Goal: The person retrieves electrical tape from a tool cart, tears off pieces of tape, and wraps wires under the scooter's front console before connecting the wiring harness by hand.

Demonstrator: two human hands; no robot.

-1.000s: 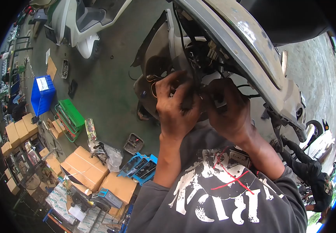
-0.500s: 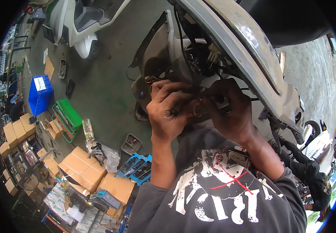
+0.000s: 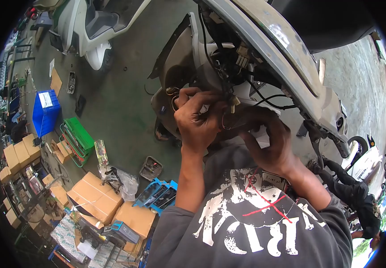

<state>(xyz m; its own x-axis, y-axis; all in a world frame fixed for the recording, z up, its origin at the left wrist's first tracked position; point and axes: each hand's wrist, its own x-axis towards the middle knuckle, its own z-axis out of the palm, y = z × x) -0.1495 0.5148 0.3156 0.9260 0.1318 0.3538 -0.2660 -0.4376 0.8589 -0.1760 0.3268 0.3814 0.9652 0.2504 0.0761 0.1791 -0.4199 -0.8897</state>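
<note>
My left hand [image 3: 197,118] is closed in a pinch on a thin wire [image 3: 223,123] in front of the opened scooter front. A pale yellow connector [image 3: 234,103] hangs just beyond its fingertips. Close on the right, my right hand [image 3: 271,140] has its fingers bent toward the left hand, thumb and forefinger making a ring; whatever lies at its fingertips is too dark to make out. Above both hands, a white multi-pin connector [image 3: 243,57] and black cables [image 3: 266,99] show inside the scooter's body [image 3: 273,49].
At the upper left stands another white scooter [image 3: 97,38]. On the floor are a blue bin [image 3: 46,114], a green toolbox [image 3: 79,136], cardboard boxes [image 3: 95,196], a blue tray [image 3: 157,194] and a small parts tray [image 3: 151,168]. A person in dark clothes [image 3: 358,196] is at the right.
My right hand has moved down, away from the scooter's wiring. The pale yellow connector and the black cables now show between the hands. My left hand has shifted slightly right.
</note>
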